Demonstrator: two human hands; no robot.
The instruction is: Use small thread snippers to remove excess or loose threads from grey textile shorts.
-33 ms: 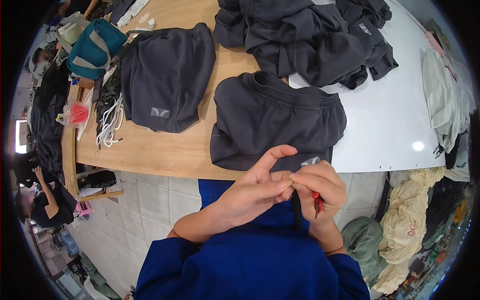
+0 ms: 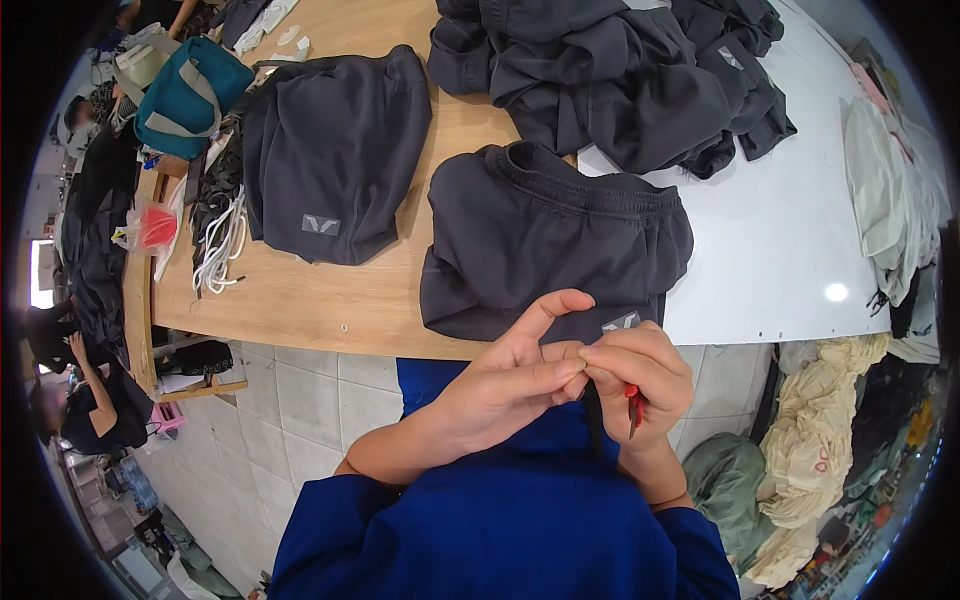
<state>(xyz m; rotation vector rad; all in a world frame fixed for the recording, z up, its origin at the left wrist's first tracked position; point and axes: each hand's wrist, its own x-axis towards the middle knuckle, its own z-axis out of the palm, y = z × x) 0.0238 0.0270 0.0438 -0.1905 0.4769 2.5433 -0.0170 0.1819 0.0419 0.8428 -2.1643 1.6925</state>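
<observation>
apparently it's fingertip work: left hand (image 2: 515,378), one finger raised, thumb pressing the pinched right hand (image 2: 645,375), contents unclear; cutting would need the tucked red snips (image 2: 634,408) regripped.

A wood-toned tabletop (image 2: 300,305) adjoined a glossy white surface (image 2: 770,240), where a bright reflection (image 2: 836,292) shone. Pale floor tiles (image 2: 262,398) spread below. Far left, a white rectangle (image 2: 41,272) glowed.

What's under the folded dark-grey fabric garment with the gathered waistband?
Pale wooden tabletop shows left of the garment, smooth white surface right; whatever lies beneath it is covered.
</observation>
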